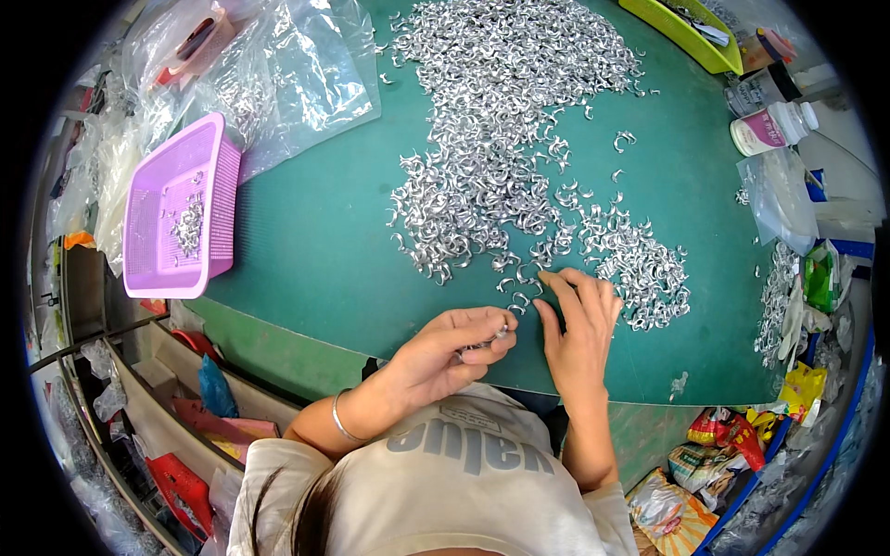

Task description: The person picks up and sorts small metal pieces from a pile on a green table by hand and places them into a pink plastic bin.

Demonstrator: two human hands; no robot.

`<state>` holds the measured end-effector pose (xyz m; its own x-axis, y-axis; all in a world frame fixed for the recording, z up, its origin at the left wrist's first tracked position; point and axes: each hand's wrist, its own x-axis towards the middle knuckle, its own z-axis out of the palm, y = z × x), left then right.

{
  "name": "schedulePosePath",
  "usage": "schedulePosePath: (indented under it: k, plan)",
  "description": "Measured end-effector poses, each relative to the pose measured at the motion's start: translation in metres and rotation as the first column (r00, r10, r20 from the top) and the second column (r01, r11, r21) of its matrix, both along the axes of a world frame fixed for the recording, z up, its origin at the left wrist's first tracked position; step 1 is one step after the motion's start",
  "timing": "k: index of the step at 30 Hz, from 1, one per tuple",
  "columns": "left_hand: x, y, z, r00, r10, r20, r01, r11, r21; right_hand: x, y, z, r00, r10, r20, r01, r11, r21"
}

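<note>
Many small, curved, silvery metal pieces (505, 102) cover the middle of the green tabletop (315, 241). The heap is broad at the far side and narrows toward me. A smaller pile of the same metal pieces (649, 278) lies to the right. My left hand (454, 347) is closed around a few of these pieces, held just over the table's near edge. My right hand (579, 329) rests at the near tip of the heap, fingers spread and bent, touching or almost touching loose pieces. Whether anything sits under its fingertips is hidden.
A purple plastic basket (225, 199) with some metal pieces stands at the left, beside clear plastic bags (315, 74). At the far right are a yellow-green tray (686, 37) and a white bottle (769, 130). More pieces (775, 301) lie along the right edge.
</note>
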<state>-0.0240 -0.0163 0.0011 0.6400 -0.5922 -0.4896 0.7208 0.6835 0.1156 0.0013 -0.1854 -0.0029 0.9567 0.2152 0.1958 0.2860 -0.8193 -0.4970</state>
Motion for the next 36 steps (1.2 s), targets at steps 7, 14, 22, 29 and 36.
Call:
schedulePosePath:
  k: [7, 14, 22, 29, 36]
  plan:
    - [-0.004, -0.003, 0.005, 0.966, 0.0, 0.258, -0.066, 0.967, 0.246, 0.0, -0.004, -0.016, 0.988, 0.023, 0.154, -0.018, 0.999, -0.039]
    - [0.0, 0.001, 0.008, 0.988, -0.027, 0.149, 0.021, 0.999, 0.044, 0.0, -0.001, -0.013, 0.989, 0.032, 0.146, -0.026, 0.999, -0.043]
    - [0.002, 0.001, 0.008, 0.998, -0.04, 0.05, 0.05, 0.976, -0.211, 0.001, -0.001, -0.019, 0.979, 0.01, 0.202, -0.008, 1.0, -0.011]
    - [0.0, -0.001, 0.019, 0.985, -0.025, 0.173, 0.031, 0.999, -0.035, -0.003, -0.006, -0.003, 0.995, -0.065, 0.08, 0.031, 0.929, 0.369]
    - [-0.003, -0.001, 0.03, 0.956, -0.05, 0.289, -0.014, 0.976, 0.216, -0.023, -0.003, 0.027, 0.934, 0.094, -0.345, 0.297, 0.334, 0.895]
